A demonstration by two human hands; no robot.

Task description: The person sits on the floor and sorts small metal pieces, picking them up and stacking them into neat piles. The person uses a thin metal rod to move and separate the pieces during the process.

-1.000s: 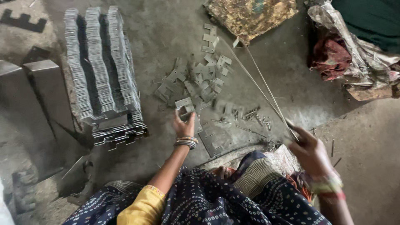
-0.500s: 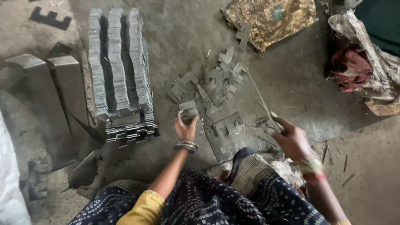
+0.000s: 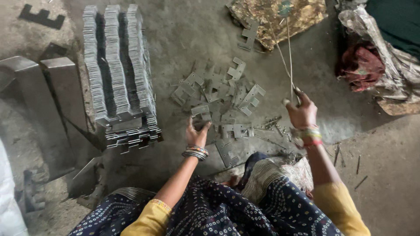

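Plate (image 3: 201, 110) sits on the floor at the pile's (image 3: 218, 94) edge, left hand (image 3: 196, 133) fingers closing on it; right hand (image 3: 302, 113) pinches two rods (image 3: 286, 52). Grip flat, lift clear of neighbours.

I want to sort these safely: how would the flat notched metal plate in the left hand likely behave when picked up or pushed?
The plate in the left hand looks like thin stamped sheet metal, so probably stiff and fairly light. Being flat, it should slide rather than roll on the gritty floor. Its cut notches suggest sharp edges, and such plates in the loose pile may snag each other.
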